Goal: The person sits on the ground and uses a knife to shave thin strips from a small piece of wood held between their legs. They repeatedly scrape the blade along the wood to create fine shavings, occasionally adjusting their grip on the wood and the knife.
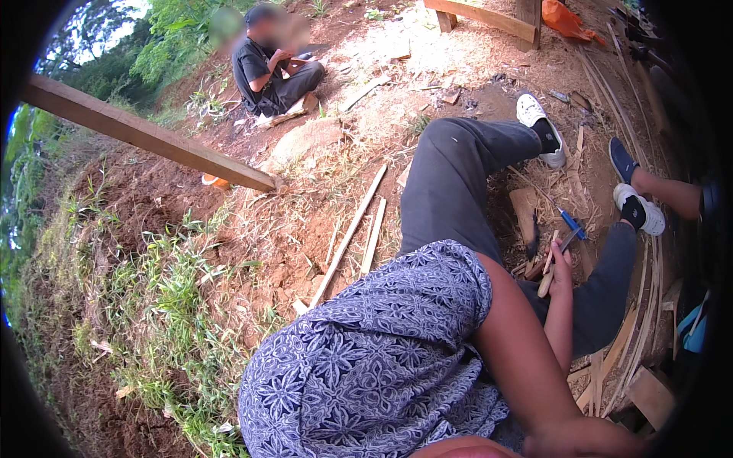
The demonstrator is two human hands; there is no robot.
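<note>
My left arm comes out of a patterned sleeve and bends back toward the bottom edge. There my left hand (pixel 584 439) is blurred and close, its fingers indistinct. Beyond that forearm, my right hand (pixel 562 266) is closed around a slim, pale wooden stick (pixel 546 282). A narrow grey blade (pixel 568 240) shows beside its fingers; whether the hand grips it too is unclear. Just past it is a blue-handled tool (pixel 569 221) with a thin shaft. My legs are bent in dark trousers (pixel 454 179), with white shoes (pixel 540 122) on my feet.
A wooden beam (pixel 153 133) slants across the left. Long strips (pixel 355 229) lie on the soil, more at right beside a wood block (pixel 650 397). Another person's foot in a blue shoe (pixel 623 160) is near mine. Someone sits (pixel 267 76) farther off. An orange bag (pixel 569 21) lies behind.
</note>
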